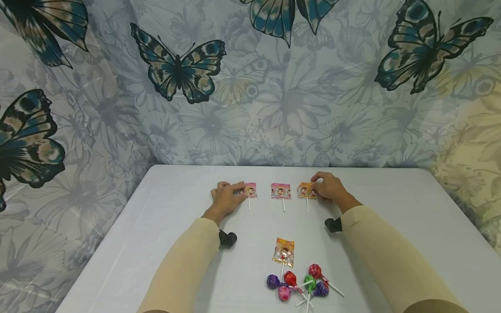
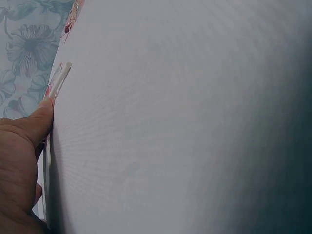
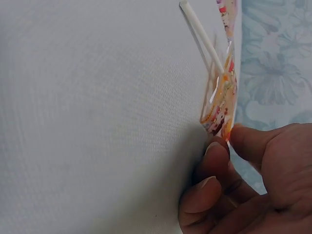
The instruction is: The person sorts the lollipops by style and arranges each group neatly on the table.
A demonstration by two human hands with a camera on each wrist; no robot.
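Three flat-wrapped lollipops lie in a row at the far side of the white table (image 1: 397,217) — a pink one (image 1: 249,190) on the left, another pink (image 1: 280,191) in the middle, an orange one (image 1: 306,190) on the right. The left hand (image 1: 226,197) rests beside the left pink one, its thumb touching the wrapper's edge, fingers loosely straight. The right hand (image 1: 330,187) pinches the orange wrapper's edge between thumb and fingers. Judging by the layout, the row looks partly built: a fourth flat lollipop (image 1: 283,252) and a cluster of round ones (image 1: 300,285) lie at the near edge, untouched.
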